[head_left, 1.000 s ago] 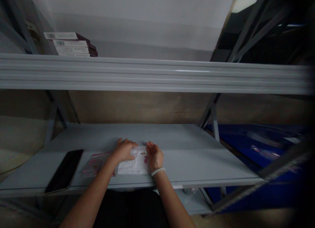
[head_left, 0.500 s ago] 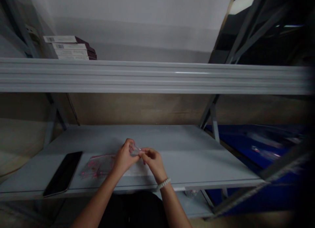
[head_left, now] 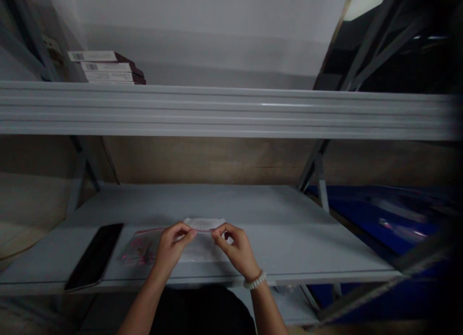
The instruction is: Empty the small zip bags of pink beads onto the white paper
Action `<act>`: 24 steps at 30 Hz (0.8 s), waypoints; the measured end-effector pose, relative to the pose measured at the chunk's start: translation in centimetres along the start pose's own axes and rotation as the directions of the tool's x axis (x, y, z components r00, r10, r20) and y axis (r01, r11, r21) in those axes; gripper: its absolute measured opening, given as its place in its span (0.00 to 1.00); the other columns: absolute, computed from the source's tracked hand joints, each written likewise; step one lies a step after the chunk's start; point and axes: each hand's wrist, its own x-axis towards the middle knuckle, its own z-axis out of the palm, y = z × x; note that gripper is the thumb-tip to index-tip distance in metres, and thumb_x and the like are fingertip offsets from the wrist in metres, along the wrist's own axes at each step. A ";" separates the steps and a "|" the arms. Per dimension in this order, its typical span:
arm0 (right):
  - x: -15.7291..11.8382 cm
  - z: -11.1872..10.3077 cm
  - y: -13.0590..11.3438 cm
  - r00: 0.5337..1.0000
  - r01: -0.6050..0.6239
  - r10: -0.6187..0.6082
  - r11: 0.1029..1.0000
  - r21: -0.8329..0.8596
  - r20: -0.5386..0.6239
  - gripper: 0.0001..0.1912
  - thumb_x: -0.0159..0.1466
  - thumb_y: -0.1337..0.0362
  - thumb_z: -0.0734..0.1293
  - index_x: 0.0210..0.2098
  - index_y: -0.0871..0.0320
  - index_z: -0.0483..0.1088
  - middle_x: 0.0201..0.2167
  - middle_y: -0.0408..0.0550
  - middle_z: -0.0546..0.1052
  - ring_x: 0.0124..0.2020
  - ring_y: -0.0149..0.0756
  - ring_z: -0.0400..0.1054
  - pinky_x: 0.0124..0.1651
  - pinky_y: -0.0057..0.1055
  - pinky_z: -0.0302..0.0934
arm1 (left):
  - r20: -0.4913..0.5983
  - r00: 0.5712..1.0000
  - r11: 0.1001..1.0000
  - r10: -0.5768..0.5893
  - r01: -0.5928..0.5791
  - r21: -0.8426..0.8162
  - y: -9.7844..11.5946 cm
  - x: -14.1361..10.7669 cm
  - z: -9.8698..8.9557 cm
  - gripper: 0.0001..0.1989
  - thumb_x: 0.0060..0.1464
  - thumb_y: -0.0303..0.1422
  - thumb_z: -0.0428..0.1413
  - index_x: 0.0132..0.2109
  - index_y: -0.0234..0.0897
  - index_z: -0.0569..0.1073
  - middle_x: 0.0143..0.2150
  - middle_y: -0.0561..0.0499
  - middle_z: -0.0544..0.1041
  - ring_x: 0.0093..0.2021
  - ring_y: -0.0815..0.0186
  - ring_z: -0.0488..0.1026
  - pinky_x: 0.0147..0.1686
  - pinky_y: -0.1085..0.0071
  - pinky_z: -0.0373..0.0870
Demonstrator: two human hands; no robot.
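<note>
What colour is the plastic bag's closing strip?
The closing strip is pinkish red; head view.

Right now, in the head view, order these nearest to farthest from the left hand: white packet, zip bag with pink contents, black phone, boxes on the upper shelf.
From the left hand:
1. White packet: pinched by the fingers, to the hand's right.
2. Zip bag with pink contents: just left of the hand.
3. Black phone: farther left, same shelf.
4. Boxes: upper shelf, far ahead.

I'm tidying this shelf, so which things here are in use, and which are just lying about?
In use: left hand, right hand, white zip-seal bag pinched between them.

Lying about: pink-marked clear plastic bag, black tablet or phone, stacked boxes on the shelf above.
</note>
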 end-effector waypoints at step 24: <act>0.0 2.2 -3.1 0.982 0.135 -0.154 0.977 -0.165 -0.108 0.08 0.59 0.70 0.65 0.24 0.60 0.71 0.24 0.47 0.73 0.31 0.35 0.65 0.36 0.30 0.55 | -0.033 0.948 0.938 0.318 -0.309 0.157 2.0 -1.4 0.5 0.06 0.56 0.33 0.52 0.38 0.36 0.70 0.34 0.51 0.73 0.37 0.66 0.69 0.40 0.72 0.64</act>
